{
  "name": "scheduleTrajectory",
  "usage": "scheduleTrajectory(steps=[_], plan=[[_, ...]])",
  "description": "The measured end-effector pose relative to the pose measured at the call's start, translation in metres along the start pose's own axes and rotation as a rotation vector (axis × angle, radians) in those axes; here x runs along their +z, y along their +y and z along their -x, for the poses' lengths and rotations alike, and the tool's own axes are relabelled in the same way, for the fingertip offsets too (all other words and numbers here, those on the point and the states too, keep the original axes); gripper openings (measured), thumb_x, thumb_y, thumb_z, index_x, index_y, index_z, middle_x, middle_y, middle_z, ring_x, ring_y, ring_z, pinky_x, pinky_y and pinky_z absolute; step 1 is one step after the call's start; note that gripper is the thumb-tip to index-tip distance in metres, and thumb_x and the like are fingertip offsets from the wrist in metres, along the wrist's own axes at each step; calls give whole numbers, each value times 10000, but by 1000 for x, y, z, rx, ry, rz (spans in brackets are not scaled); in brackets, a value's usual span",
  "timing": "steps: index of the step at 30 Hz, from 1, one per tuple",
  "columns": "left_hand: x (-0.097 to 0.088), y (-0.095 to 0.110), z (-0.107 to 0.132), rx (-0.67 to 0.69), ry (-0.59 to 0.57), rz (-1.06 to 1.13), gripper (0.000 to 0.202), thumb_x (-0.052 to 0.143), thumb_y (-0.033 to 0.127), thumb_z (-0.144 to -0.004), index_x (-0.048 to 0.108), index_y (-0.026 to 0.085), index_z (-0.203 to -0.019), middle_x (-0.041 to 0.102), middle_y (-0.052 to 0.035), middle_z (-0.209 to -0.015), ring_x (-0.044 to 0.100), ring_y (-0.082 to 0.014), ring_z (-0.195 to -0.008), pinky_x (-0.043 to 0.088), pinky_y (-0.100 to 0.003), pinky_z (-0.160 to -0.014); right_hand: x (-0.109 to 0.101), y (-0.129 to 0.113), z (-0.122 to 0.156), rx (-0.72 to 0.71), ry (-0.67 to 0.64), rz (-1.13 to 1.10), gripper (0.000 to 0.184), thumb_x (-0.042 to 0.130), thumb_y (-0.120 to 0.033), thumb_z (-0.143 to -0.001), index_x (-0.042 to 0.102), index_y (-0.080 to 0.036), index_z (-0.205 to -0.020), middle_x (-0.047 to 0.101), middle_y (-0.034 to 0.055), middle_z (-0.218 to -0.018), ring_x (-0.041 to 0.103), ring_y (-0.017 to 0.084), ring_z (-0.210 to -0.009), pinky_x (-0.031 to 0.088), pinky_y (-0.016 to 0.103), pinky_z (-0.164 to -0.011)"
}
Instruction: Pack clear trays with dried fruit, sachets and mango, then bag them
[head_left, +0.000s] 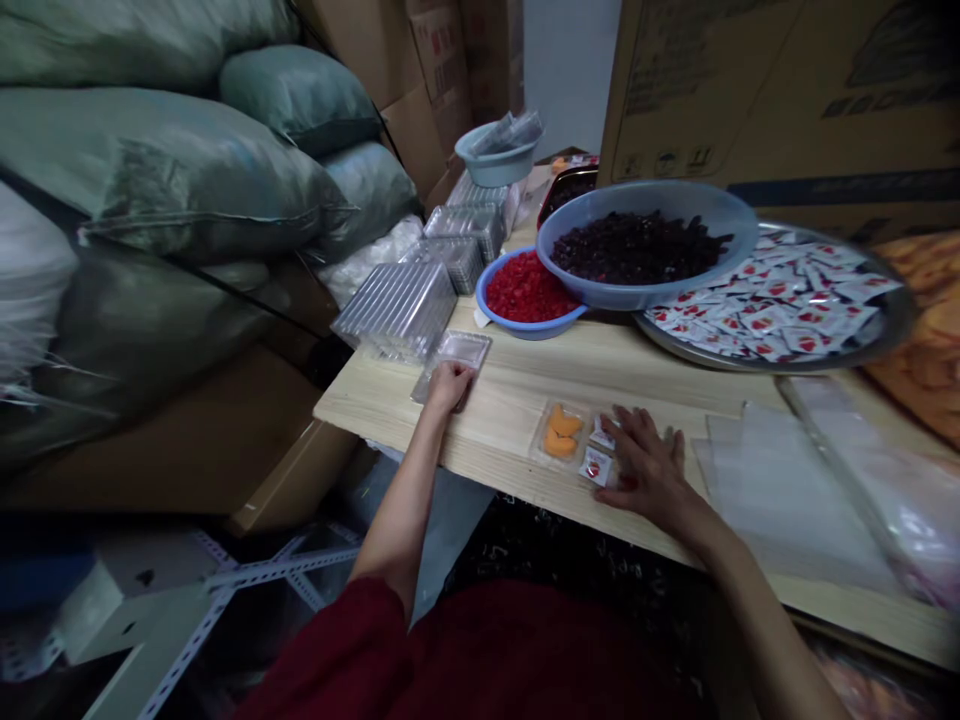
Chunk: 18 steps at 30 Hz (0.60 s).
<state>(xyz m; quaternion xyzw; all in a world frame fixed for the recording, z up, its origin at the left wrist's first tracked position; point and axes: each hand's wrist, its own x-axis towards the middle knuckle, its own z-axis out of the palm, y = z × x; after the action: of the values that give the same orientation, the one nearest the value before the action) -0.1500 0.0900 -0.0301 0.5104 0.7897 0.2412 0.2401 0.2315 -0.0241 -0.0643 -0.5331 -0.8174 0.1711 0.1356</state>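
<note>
My left hand (448, 387) is closed at a shallow clear plastic tray (463, 349) near the table's left front edge, its fingertips hidden. My right hand (646, 462) lies with fingers spread over the right part of another clear tray. Small white sachets (597, 467) with a red print show beside its fingertips and thumb. In the left part of that tray sit orange pieces (562, 432). Stacks of clear trays (409, 300) stand just beyond my left hand.
A blue basin (551, 262) of dark pieces overlaps a smaller bowl (491, 306) of red bits and a metal platter (679, 350) of sachets. Plastic bags (787, 490) lie at right. Full sacks (195, 170) are piled left; a large carton (697, 90) stands behind.
</note>
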Motion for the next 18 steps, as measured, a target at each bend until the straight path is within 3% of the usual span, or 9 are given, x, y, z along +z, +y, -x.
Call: scheduleTrajectory(steps=[5,10,12,15,18], plan=[[-1,16,2,65,6,-202,132,607,247,-854,700,176,-793,730,-113,-893,663,-245,-908,457,-323,-826,-7,-18,6,-31,170,-96,908,727,-506,-831,266,-360,-1599,218,81,-1675,92,384,-1561,-12,737,-1169],[-10,30,13,148,7,-269,109,582,224,-870,661,162,-828,713,-125,-896,649,-247,-901,455,-333,-839,-18,-41,18,-45,312,-294,599,651,-503,-920,489,-352,-1476,424,67,-1583,266,335,-1528,-2,693,-1206],[-19,30,23,177,28,-259,123,540,233,-906,636,163,-874,696,-97,-877,635,-223,-862,452,-320,-819,-24,-53,25,-13,352,-447,480,653,-463,-930,579,-348,-1390,529,53,-1503,389,309,-1472,89,664,-1225],[-32,28,42,292,141,-98,140,465,260,-968,574,175,-950,645,-51,-852,597,-180,-794,444,-294,-770,-28,-74,30,141,394,-751,331,656,-427,-933,687,-310,-1241,663,58,-1329,563,274,-1321,320,577,-1186],[-38,34,65,422,228,161,142,450,318,-1002,503,195,-955,571,-19,-814,542,-153,-726,430,-282,-713,-24,-102,24,285,339,-1060,275,672,-454,-918,735,-267,-1109,716,73,-1211,633,264,-1211,395,524,-1144]])
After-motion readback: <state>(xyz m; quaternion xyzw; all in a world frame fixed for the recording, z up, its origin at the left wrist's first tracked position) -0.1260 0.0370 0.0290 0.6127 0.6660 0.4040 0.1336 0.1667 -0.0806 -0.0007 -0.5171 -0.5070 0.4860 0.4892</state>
